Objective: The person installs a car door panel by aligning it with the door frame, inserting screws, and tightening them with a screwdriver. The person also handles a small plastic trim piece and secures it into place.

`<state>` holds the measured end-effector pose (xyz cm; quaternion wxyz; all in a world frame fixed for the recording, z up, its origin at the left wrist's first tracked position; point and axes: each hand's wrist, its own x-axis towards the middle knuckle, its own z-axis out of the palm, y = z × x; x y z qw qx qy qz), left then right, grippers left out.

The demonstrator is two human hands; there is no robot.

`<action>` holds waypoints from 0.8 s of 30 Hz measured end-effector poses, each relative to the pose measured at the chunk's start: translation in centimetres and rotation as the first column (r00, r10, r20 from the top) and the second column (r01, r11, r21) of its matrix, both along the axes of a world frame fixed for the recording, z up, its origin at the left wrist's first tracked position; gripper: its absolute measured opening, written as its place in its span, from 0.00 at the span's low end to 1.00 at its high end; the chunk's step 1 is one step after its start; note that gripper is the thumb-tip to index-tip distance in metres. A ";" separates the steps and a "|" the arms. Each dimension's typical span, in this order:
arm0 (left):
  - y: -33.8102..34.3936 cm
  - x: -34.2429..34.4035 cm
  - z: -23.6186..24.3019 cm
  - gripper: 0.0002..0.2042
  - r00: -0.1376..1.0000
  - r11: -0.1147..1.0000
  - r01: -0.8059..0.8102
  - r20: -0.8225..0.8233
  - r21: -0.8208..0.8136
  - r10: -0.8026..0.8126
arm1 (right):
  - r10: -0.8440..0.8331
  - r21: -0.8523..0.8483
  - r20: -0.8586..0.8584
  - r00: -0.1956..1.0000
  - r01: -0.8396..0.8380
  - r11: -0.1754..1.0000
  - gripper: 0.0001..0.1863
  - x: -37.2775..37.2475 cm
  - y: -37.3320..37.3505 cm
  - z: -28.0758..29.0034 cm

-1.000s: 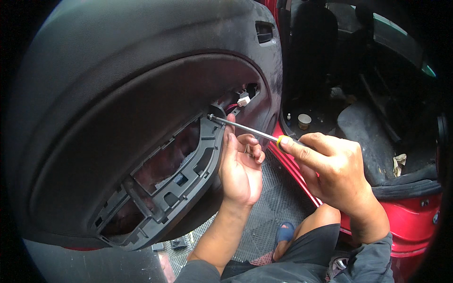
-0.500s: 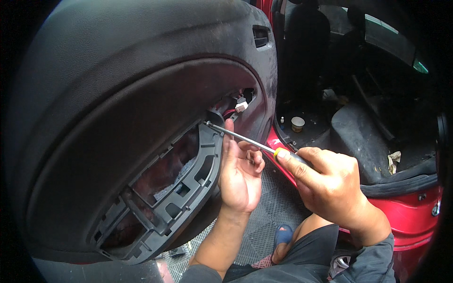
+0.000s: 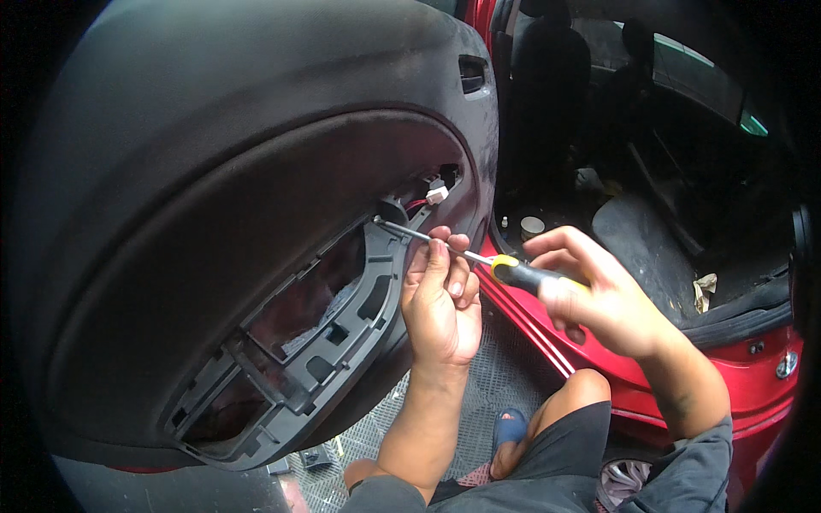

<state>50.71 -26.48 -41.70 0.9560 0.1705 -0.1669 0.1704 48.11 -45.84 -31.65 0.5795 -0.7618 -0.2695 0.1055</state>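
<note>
The screwdriver's yellow-and-black handle (image 3: 522,274) lies toward my right; its metal shaft reaches a fastener (image 3: 376,220) at the upper end of the grey plastic frame (image 3: 376,265) in the black door panel (image 3: 214,111). My left hand (image 3: 440,312) is closed on the shaft, thumb and fingertips pinching it. Around the handle, my right hand (image 3: 611,312) has its fingers lifted apart, its thumb blurred against or beside the grip. Just above the frame hangs a white connector (image 3: 436,196) on red wires.
To the right is the red car's door sill (image 3: 547,342), with a dark seat cushion (image 3: 641,256), a cup (image 3: 532,227) and crumpled paper (image 3: 705,291) inside. Below are a grey grid mat (image 3: 513,359) and my sandalled foot (image 3: 509,436).
My left fingers have closed onto the shaft, where before they were behind or beside it. My right hand has loosened from its wrapped grip on the handle, fingers now raised and spread.
</note>
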 end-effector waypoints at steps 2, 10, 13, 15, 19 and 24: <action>0.5 -0.4 0.1 0.09 0.999 0.999 0.044 -0.019 -0.011 -0.044 | 0.061 -0.151 0.916 0.397 0.201 0.968 0.32 -0.2 -1.2 -1.5; -0.5 0.1 0.9 0.08 0.996 1.000 -0.025 -0.081 0.012 0.026 | -0.225 -0.060 0.489 0.843 0.290 0.955 0.17 -1.8 -2.9 -2.2; -0.5 0.4 0.7 0.07 0.991 0.996 -0.089 -0.097 0.000 0.088 | -0.129 0.082 -0.105 0.986 0.137 0.987 0.21 -1.6 -2.8 -1.5; -0.3 0.6 0.6 0.07 0.991 0.995 -0.094 -0.100 -0.015 0.092 | -0.115 -0.105 0.653 0.749 0.240 0.965 0.23 -0.4 -2.7 -2.2; -0.5 0.8 0.9 0.05 0.993 0.997 -0.063 -0.098 -0.040 0.059 | 0.353 -0.298 0.935 -0.018 0.495 0.816 0.32 0.3 -3.2 -1.0; -1.0 0.7 0.7 0.08 0.994 0.997 -0.077 -0.074 -0.008 0.076 | -0.099 -0.012 -0.003 0.995 0.099 0.995 0.16 0.6 -2.6 -1.1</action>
